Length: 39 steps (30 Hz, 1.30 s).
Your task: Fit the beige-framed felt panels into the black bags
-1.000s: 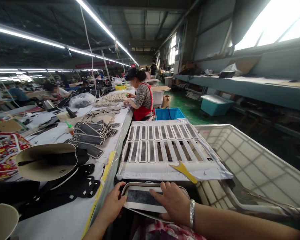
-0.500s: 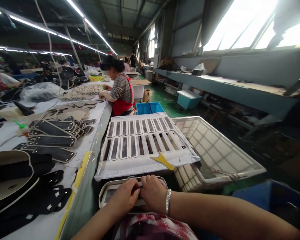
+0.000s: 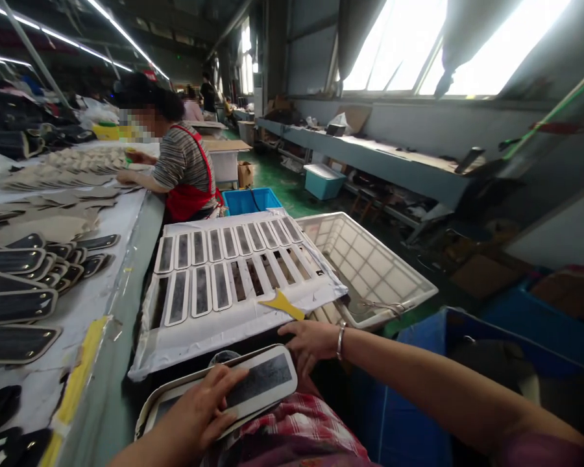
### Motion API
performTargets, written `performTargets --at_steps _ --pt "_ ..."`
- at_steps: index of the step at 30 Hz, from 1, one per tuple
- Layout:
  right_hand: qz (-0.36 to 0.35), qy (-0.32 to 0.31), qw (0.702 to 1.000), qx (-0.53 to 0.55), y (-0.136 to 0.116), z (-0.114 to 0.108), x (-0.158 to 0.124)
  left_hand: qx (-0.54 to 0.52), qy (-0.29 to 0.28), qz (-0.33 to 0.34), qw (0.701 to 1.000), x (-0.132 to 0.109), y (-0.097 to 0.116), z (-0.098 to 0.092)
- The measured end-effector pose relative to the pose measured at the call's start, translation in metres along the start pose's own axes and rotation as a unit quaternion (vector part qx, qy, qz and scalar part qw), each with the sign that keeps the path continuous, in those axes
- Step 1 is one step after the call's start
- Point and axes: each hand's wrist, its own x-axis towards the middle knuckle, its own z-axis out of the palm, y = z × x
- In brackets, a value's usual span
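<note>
My left hand (image 3: 208, 403) grips a long, round-ended strip (image 3: 267, 379) with a pale border and a dark middle, fingers across its left part. Under it is a shallow container with a cream rim (image 3: 143, 412), in which another such strip partly shows. At the strip's right end is my right hand (image 3: 314, 340), fingers apart and the index stretched left; I see nothing in it. Just beyond that hand, a yellow fork-ended flat tool (image 3: 283, 305) lies on the front edge of the white slotted board (image 3: 175, 344). Rows of similar strips (image 3: 202, 292) sit on this board.
On the left table (image 3: 109, 266) lie dark stitched pieces (image 3: 14, 308) in piles. A white grid-sided crate (image 3: 394, 272) stands right of the board, a blue bin (image 3: 409, 389) nearer me. A co-worker in a red apron (image 3: 189, 194) handles pale pieces at the table ahead.
My hands were together over the container and have parted. My left hand now holds a strip raised over it, while my right has moved right. The view has turned right.
</note>
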Motion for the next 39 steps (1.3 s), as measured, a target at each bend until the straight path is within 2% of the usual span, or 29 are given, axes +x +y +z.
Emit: performTargets --at_steps 1,3,6,9,13,19,26,30,34,36,37,39 --pt "0.012 -0.013 1.0 -0.017 0.008 -0.002 -0.002 0.017 -0.016 0.027 0.999 0.002 0.001 -0.002" --pt "0.021 0.003 0.996 -0.091 0.02 0.0 -0.003 0.053 -0.054 0.082 0.994 0.009 0.005 -0.01" --pt "-0.03 0.059 0.97 -0.234 0.029 0.009 -0.001 0.081 -0.125 0.152 0.977 0.021 0.015 -0.024" --pt "-0.079 0.053 0.964 -0.247 0.032 0.014 0.001 0.108 -0.164 0.155 0.968 0.03 0.023 -0.031" --pt "-0.118 0.056 0.968 -0.215 0.027 0.012 -0.005 0.144 -0.163 0.116 0.969 0.032 0.029 -0.031" --pt "-0.061 0.035 0.989 -0.133 0.019 0.007 -0.01 0.165 -0.168 0.085 0.968 0.029 0.042 -0.031" --pt "-0.009 0.001 0.998 -0.066 0.023 0.013 -0.011 0.257 -0.128 0.096 0.953 0.028 0.038 -0.01" --pt "-0.054 0.077 0.982 -0.165 0.017 0.015 -0.018 0.278 -0.135 0.088 0.947 0.026 0.037 -0.004" --pt "-0.051 0.089 0.961 -0.258 0.012 0.01 -0.017 0.274 -0.134 0.092 0.948 0.026 0.038 -0.006" --pt "-0.073 0.11 0.945 -0.298 0.011 0.009 -0.013 0.275 -0.133 0.097 0.947 0.027 0.038 -0.006" --pt "-0.093 0.119 0.94 -0.305 0.012 0.01 -0.01 0.277 -0.131 0.097 0.947 0.027 0.037 -0.005" --pt "-0.119 0.122 0.949 -0.266 0.013 0.014 -0.006 0.282 -0.125 0.096 0.946 0.027 0.036 -0.005"
